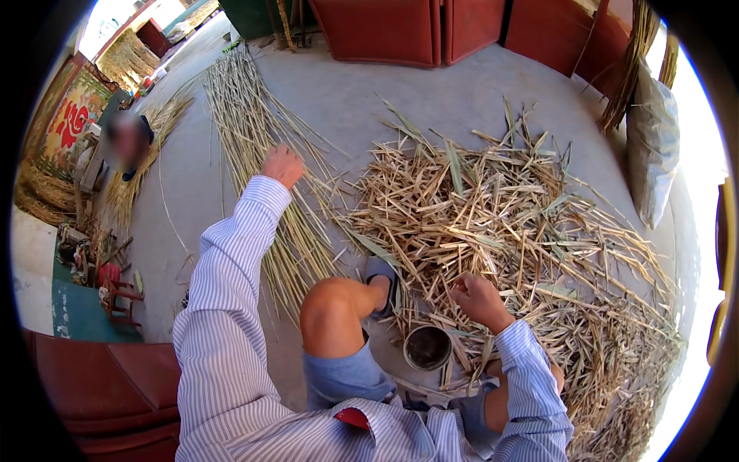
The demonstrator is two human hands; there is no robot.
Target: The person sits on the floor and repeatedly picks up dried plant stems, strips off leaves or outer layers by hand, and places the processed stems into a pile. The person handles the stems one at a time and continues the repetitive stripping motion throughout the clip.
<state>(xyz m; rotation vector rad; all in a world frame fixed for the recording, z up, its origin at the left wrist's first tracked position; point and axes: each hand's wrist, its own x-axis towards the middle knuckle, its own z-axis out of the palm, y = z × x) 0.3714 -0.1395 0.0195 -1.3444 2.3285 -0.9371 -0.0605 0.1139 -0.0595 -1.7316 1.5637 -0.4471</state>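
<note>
My left hand [283, 166] is stretched out over a long bundle of thin reed stalks [250, 115] on the floor. Its fingers are bent down and closed among the stalks, though their tips are hidden. My right hand [479, 300] is curled closed above a wide heap of dry, broken leaf sheaths [454, 200]. Whatever may be between its fingers is too small to make out. Just below and left of that hand, a dark round bowl [428, 348] stands on the floor by my knees, with sheaths lying along its right side.
Dark red padded seats [377, 31] line the far side, and another red seat [108, 385] is at the lower left. A pale sack [653, 146] leans at the right. Beyond the bundle, a person [129, 146] is near more stalks [150, 154]. A small red stool [119, 296] stands at left.
</note>
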